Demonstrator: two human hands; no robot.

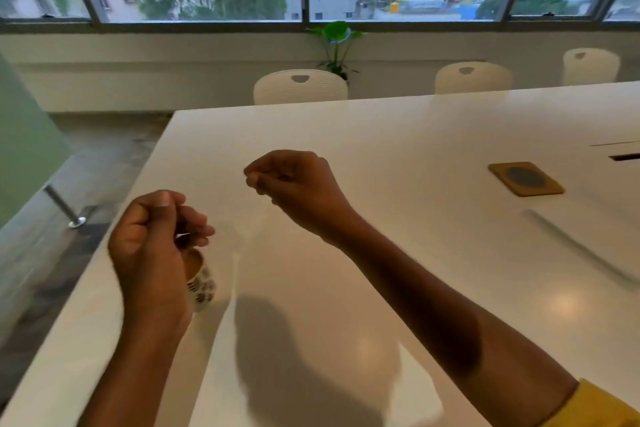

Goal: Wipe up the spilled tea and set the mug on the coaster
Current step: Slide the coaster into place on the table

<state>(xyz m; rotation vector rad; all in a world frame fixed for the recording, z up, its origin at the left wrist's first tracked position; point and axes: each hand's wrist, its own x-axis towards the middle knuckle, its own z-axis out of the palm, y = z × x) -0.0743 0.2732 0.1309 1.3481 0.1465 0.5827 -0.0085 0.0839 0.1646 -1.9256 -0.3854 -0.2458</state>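
Left hand (152, 246) over mug (202, 284), right hand (298, 187) beyond it, each pinching a faint tissue (294, 288); I judge it spread for wiping. Coaster (526, 179) well right of mug.

Two hands show, one left hand (152, 243) and one right hand (298, 187), over one table (415, 135). On it are one mug (202, 284) and one coaster (526, 178). Beyond it are three chairs, at the left (300, 87), middle (472, 77) and right (590, 66), plus one plant (337, 42) and one metal post (64, 206) on the floor.
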